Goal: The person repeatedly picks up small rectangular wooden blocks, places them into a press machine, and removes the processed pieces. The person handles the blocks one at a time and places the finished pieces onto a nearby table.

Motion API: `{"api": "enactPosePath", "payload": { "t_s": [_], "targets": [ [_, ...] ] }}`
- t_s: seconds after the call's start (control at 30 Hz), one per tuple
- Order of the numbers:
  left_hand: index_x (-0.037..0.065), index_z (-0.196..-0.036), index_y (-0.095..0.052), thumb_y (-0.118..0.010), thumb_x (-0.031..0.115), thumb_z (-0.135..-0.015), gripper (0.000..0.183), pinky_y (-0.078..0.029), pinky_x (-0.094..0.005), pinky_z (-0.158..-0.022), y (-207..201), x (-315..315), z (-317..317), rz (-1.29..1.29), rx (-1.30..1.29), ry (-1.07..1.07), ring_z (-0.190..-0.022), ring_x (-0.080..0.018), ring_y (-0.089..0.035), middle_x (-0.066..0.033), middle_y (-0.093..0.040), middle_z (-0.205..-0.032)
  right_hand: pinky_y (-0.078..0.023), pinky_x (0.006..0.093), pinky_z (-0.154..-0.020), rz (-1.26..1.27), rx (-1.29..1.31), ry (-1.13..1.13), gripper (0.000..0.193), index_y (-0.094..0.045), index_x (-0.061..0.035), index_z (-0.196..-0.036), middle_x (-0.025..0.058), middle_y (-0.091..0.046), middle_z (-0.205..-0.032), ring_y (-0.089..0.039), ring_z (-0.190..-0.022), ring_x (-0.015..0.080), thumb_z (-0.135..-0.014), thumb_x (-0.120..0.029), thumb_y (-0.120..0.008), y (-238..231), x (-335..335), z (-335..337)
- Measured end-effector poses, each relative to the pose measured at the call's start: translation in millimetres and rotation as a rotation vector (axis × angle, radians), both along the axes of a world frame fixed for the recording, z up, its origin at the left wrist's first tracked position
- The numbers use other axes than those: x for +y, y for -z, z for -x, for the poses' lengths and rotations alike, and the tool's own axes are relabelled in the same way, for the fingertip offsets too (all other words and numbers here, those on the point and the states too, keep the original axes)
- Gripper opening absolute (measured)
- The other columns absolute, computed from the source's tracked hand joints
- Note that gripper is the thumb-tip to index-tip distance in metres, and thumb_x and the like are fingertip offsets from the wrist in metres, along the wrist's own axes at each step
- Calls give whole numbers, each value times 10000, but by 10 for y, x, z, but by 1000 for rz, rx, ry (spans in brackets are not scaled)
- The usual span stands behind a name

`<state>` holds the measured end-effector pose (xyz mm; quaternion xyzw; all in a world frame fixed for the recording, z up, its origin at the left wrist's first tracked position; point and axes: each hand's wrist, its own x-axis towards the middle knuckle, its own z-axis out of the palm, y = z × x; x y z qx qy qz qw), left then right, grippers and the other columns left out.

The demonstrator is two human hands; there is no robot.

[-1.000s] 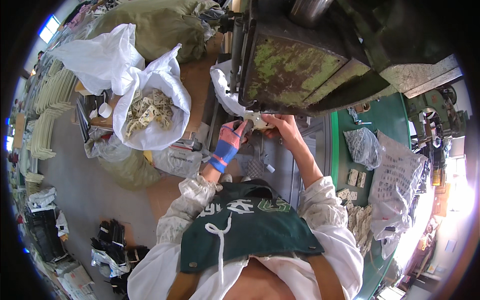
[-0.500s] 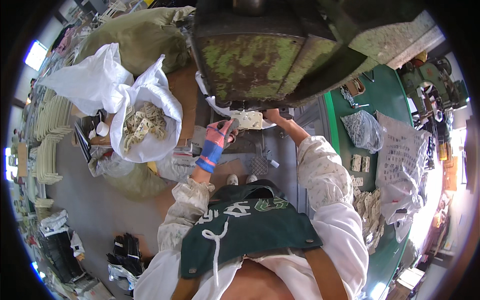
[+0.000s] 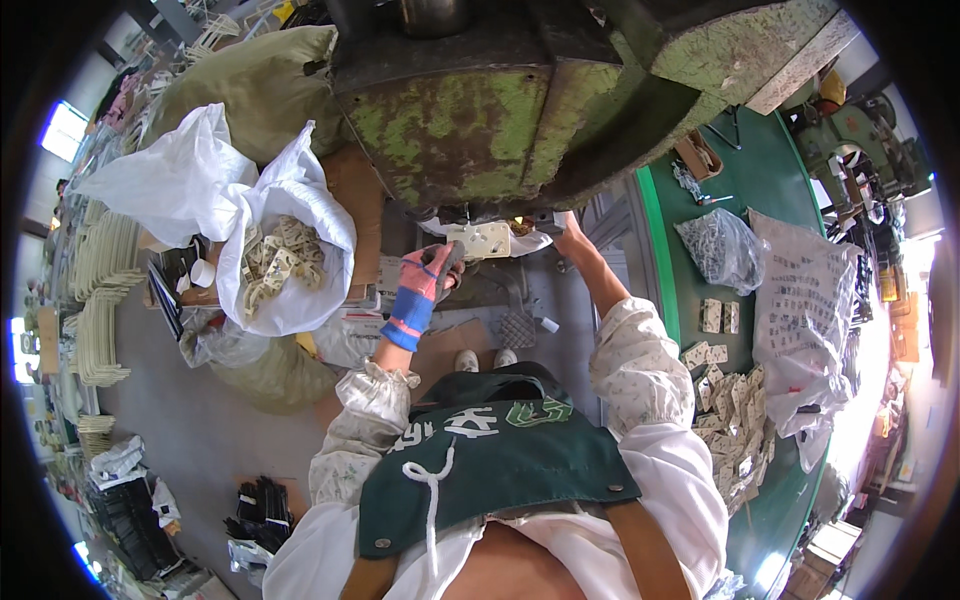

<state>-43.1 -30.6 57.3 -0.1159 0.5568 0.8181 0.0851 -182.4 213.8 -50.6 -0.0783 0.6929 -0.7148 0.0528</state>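
Observation:
In a pink and blue glove, my left hand point(image 3: 428, 278) is closed on the left end of a cream rectangular metal plate point(image 3: 482, 240). The plate has holes and small greyish marks on its face. It is held level, just beneath the front lower edge of a worn green press point(image 3: 440, 140). My bare right hand point(image 3: 567, 238) reaches up beside the press's lower right edge, apart from the plate. Its fingers are mostly hidden there, so whether they hold anything does not show.
A white sack point(image 3: 335, 235) of similar plates stands open at left, before an olive sack point(image 3: 255, 90). On the green table point(image 3: 735, 345) at right lie a heap of plates point(image 3: 735, 425), a clear bag of small parts point(image 3: 722, 250) and a printed sack point(image 3: 800, 320). A foot pedal point(image 3: 515, 328) sits below.
The whole view has shifted a little, the press now lying further left. My right hand has drawn to the right, away from the plate's edge. My left hand still holds the plate.

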Motion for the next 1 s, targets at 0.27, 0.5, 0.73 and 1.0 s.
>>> {"api": "enactPosePath", "payload": {
  "t_s": [0.27,0.5,0.73,1.0],
  "targets": [
    [-11,-846,-620,-568,269,-904,291,-352,-200,-424,29,-26,1,65,55,39,-455,-75,-480,-77,-618,-674,-438,268,-526,21,31,-109,144,-638,38,-886,30,-627,-768,-569,-638,104,-770,-10,-567,-313,-96,-99],
    [-11,-877,-623,-567,311,-909,329,-360,-198,-432,-32,-25,-28,155,40,132,-470,-82,-493,-67,-625,-693,-444,247,-583,387,-357,-27,104,-602,34,-896,56,-585,-791,-531,-646,136,-836,-48,-578,-157,-36,-75],
    [2,-969,-615,-576,203,-914,212,-438,-210,-544,32,468,-438,2,174,302,-603,-65,-552,-21,-623,-726,-426,201,-549,-33,-242,-230,133,-679,11,-843,15,-629,-714,-540,-606,66,-799,-115,-693,-1293,71,-1115],
    [9,-931,-609,-567,286,-911,281,-384,-207,-482,153,584,-391,-330,55,420,-550,-78,-513,-5,-561,-662,-414,190,-572,-28,-160,-321,176,-678,17,-953,4,-619,-771,-523,-655,43,-810,-84,-691,-1492,91,-1397]
  ]
}}
